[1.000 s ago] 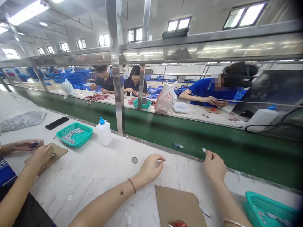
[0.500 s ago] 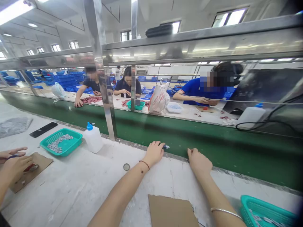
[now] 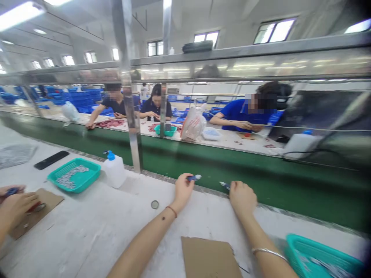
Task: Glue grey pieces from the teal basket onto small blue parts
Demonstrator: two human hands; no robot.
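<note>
My left hand (image 3: 183,193) is closed on a small dark blue piece with a whitish tip (image 3: 194,178), held over the near edge of the green belt (image 3: 179,156). To its right, my right hand (image 3: 242,197) grips a similar dark blue piece with a pale tip (image 3: 224,185), also at the belt's edge. The two tips point toward each other, with a gap between them. What kind of piece they are, I cannot make out. A cardboard sheet (image 3: 208,258) lies on the white table between my forearms.
A green basket (image 3: 292,251) of small grey parts stands at lower right, another basket (image 3: 87,179) at left. Near that one are a white bottle (image 3: 115,172), a phone (image 3: 52,160) and a co-worker's hands (image 3: 17,208). A metal post (image 3: 135,135) rises by the belt; several people work beyond.
My left hand has shifted slightly left, showing more of its blue piece. At my right hand, a blue piece now sticks out where none was visible before.
</note>
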